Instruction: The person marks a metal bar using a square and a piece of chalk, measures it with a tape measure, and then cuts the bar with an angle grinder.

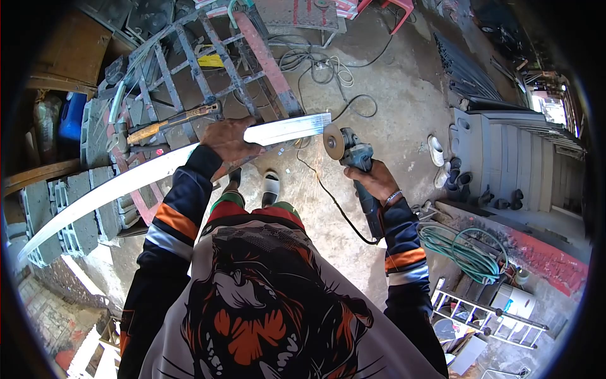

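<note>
A long pale metal bar [287,128] runs from the lower left to the middle of the view. Near its right end my left hand [230,140] is wrapped over it, pressing it against a metal rack [183,60]. In my right hand [376,179] is an angle grinder [358,155]. Its round disc [334,142] stands right at the bar's cut end, and orange sparks [319,170] fall below. A black cord trails from the grinder's rear. A tool with a yellow handle [145,132] lies on the rack beside my left hand.
Coiled cables [309,60] lie on the concrete floor ahead. Concrete blocks [76,215] stand at the left. To the right are shoes [435,151], a green hose coil [464,252], a ladder [486,316] and grey metal panels [517,151].
</note>
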`<state>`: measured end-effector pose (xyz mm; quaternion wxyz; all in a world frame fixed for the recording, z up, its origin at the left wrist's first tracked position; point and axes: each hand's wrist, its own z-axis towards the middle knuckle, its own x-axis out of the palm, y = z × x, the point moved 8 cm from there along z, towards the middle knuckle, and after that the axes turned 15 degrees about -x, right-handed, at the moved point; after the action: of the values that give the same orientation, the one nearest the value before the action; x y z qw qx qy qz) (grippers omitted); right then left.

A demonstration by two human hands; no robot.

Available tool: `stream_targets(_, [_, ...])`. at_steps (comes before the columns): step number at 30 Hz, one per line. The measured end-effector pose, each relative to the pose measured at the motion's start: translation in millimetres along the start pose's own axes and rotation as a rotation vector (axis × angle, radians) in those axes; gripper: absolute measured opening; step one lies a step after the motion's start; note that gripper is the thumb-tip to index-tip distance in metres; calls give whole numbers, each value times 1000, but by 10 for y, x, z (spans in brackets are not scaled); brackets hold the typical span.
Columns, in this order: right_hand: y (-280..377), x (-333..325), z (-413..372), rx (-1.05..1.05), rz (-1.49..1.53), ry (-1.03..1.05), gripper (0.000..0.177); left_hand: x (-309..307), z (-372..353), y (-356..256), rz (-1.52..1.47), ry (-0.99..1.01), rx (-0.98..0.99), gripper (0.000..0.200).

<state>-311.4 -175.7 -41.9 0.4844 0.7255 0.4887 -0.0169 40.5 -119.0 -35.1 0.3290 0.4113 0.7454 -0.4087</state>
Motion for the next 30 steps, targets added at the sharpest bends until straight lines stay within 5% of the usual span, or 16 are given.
stream_targets(7, [94,-23,3,-20,-39,-4,58,11,-10,0,-22,29,-22,79])
stream_targets(10, [139,-38,20,-63,4,-42,37,25,0,16,-21,22,-19,79])
stream_targets(12, [44,-28,43,-22,-30,-13,58,20,-6,10,-23,3,0,78])
stream_targets(28, [148,-84,64,-63,-78,-3,59,-35,-43,-14,-40,-35,10,73])
stream_targets(30, [95,-59,88,-128,-29,-7,40,-67,-64,-37,-24,-28,6,72])
